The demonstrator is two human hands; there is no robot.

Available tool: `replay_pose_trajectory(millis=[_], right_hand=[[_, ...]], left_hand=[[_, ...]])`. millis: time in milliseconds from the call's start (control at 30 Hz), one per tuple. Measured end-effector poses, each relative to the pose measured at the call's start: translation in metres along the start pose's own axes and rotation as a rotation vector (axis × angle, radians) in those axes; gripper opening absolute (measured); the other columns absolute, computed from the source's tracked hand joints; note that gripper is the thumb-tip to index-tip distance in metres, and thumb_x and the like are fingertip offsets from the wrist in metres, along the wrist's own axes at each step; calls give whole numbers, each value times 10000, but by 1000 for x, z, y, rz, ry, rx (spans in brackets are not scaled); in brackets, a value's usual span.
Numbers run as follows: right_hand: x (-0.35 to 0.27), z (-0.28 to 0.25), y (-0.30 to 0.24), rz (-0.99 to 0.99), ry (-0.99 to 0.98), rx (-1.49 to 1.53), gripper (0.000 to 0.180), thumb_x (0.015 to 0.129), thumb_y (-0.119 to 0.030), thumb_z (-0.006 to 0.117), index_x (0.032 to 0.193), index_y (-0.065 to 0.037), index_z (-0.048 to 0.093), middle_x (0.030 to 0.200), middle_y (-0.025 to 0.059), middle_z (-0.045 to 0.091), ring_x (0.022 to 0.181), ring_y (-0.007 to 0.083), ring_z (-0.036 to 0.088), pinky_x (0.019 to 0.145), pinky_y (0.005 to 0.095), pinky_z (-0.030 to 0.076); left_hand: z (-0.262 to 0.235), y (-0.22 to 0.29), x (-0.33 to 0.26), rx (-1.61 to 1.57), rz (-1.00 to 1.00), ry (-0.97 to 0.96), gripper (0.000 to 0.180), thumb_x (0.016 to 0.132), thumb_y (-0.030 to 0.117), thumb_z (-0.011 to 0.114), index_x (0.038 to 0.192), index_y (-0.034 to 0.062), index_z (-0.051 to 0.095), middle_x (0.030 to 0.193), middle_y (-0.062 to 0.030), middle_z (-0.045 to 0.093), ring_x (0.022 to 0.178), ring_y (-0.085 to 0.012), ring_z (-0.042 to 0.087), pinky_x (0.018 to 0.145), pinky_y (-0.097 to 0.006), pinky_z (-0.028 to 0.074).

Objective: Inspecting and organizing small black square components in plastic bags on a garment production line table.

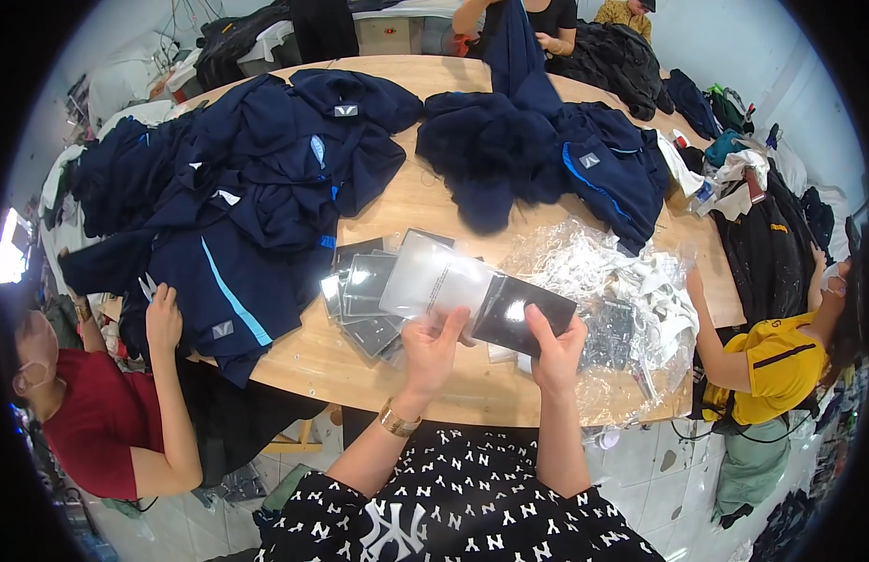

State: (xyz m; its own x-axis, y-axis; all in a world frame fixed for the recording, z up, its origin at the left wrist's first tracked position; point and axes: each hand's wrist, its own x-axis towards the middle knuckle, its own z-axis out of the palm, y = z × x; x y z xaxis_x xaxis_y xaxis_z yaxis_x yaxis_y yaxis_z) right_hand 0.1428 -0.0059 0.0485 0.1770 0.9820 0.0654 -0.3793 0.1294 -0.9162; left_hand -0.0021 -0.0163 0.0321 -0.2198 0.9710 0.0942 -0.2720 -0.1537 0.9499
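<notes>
My left hand (432,353), with a gold band at its wrist, pinches the lower edge of a clear plastic sleeve (419,276) that bears small print. My right hand (557,354) grips a glossy black card (515,313), thumb on top. Card and sleeve meet between my hands; whether the card's edge is inside the sleeve I cannot tell. Just beyond my left hand lies a loose stack of dark cards in clear sleeves (367,283), partly covered by the held sleeve. White cords and strips (646,281) are heaped in crumpled clear plastic to the right of my right hand.
Navy garments (257,178) cover the table's left side; more navy garments (598,173) lie at the far right. A co-worker in red (102,421) holds small scissors on the left. Another in yellow (781,361) reaches in from the right. Someone across the table lifts navy cloth (523,56).
</notes>
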Motion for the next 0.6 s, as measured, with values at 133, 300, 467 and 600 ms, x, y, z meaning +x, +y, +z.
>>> replay_pose_trajectory(millis=[133,300,467,600], right_hand=[[-3,5,2,-54,26,-35,92,785,-35,634,849,24,602,794,40,621,690,78,548,644,212,443],[-4,7,3,-78,45,-98,95,785,-40,635,847,22,599,796,39,619,689,79,550,645,212,444],[-6,13,9,-2,105,94,117,787,-29,614,893,14,590,827,53,619,707,118,579,650,237,465],[-3,11,9,48,63,109,152,791,-24,598,938,5,573,861,65,613,747,128,579,688,252,467]], left_hand=[[-3,-2,2,-48,-37,-33,257,854,197,584,703,-10,567,637,-37,557,515,-79,525,473,-226,495],[-5,2,1,-36,-33,-46,253,855,198,582,723,-18,574,646,-40,568,530,-103,565,470,-222,491],[-7,1,4,-165,-122,-87,136,843,96,582,821,-37,600,757,-72,626,616,-111,595,556,-238,519],[3,6,-1,-314,-109,-162,132,835,61,582,912,-46,584,845,-79,628,700,-113,602,603,-247,530]])
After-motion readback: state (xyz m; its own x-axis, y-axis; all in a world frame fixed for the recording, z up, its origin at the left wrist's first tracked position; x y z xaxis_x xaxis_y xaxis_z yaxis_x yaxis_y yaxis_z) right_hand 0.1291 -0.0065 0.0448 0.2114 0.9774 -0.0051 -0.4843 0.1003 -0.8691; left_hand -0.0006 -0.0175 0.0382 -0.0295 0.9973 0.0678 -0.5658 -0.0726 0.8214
